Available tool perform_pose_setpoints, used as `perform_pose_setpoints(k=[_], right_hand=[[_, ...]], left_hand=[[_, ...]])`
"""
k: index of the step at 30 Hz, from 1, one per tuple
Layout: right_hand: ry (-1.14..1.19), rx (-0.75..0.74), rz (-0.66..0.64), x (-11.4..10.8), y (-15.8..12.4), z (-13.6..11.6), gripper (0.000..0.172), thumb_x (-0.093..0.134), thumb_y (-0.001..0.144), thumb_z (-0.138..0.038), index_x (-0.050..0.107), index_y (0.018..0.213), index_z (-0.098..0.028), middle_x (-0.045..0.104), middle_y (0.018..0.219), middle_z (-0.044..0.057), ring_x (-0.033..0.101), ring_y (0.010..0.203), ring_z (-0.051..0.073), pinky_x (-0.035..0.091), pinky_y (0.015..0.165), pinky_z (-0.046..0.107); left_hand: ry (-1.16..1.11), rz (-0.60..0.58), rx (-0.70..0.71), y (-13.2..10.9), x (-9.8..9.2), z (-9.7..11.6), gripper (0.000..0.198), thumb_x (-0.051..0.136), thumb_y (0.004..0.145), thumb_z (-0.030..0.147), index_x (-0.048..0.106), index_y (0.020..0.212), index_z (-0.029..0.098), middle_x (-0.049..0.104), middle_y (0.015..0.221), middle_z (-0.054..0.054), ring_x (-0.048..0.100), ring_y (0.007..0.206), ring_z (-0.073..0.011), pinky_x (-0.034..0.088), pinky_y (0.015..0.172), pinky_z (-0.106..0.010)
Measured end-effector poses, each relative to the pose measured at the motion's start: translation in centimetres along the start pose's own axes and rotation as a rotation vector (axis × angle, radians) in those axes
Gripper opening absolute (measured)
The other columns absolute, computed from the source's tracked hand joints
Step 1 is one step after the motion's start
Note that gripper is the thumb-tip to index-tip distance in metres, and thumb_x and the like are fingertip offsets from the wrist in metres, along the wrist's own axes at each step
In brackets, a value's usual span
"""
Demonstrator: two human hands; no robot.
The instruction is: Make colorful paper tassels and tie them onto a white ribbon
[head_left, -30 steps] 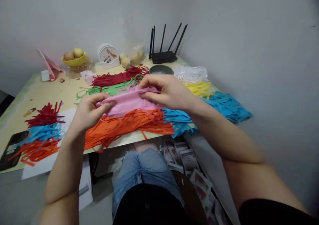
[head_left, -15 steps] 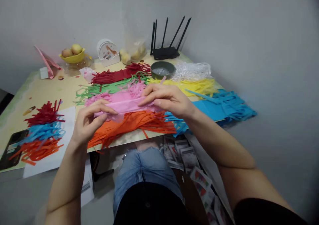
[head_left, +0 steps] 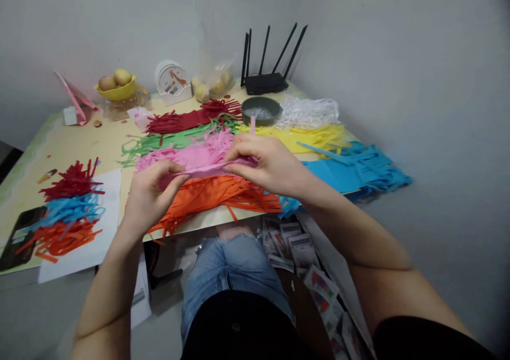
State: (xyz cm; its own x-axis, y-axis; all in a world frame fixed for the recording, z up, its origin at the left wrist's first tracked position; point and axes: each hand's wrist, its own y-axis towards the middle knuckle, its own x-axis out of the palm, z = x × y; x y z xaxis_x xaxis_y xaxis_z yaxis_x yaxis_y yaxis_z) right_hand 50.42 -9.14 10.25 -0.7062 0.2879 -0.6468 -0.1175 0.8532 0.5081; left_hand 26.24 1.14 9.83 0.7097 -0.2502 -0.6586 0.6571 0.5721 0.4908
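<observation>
My left hand and my right hand both pinch a pink fringed paper strip, one at each end, holding it just above the table. Its cut fringe fans out toward the far side. Right below it lies an orange fringed strip at the table's near edge. Behind the pink one lie green and dark red fringed strips. Yellow and blue fringed sheets lie to the right of my right hand.
Small red, blue and orange fringe bundles rest on white paper at the left beside a phone. At the back stand a yellow fruit bowl, a round clock, a black router, a dark bowl and white strips.
Both hands lowered the pink strip toward the table and flattened it thinner. The view shifted down, showing the dark bowl and yellow strips.
</observation>
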Motion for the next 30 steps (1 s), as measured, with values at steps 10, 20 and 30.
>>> perform_pose_setpoints(k=[10,20,30], right_hand=[[0.457,0.176,0.037,0.8,-0.3,0.0,0.014,0.063,0.087,-0.022,0.073,0.094,-0.014,0.071,0.080,0.003,0.063,0.066,0.010,0.048,0.061,0.021],[0.535,0.048,0.036,1.2,-0.3,0.9,0.016,0.068,0.086,-0.024,0.081,0.089,-0.016,0.076,0.086,0.006,0.067,0.076,0.012,0.052,0.066,0.022],[0.056,0.064,0.105,1.5,-0.8,-0.5,0.024,0.063,0.089,-0.018,0.074,0.111,-0.018,0.077,0.108,0.007,0.070,0.092,0.017,0.052,0.082,0.028]], left_hand=[[-0.589,0.006,-0.401,-0.4,0.5,-0.3,0.029,0.080,0.077,0.041,0.077,0.091,0.016,0.074,0.076,-0.007,0.066,0.062,-0.0160,0.052,0.058,-0.026],[-0.799,0.083,-0.353,-0.7,1.0,0.7,0.006,0.074,0.070,0.024,0.076,0.069,0.018,0.070,0.065,-0.004,0.066,0.061,-0.0158,0.055,0.064,-0.028],[-0.159,0.034,-0.151,-1.0,1.1,0.3,0.016,0.072,0.086,0.031,0.067,0.095,0.020,0.072,0.075,-0.002,0.067,0.065,-0.0139,0.049,0.065,-0.025]])
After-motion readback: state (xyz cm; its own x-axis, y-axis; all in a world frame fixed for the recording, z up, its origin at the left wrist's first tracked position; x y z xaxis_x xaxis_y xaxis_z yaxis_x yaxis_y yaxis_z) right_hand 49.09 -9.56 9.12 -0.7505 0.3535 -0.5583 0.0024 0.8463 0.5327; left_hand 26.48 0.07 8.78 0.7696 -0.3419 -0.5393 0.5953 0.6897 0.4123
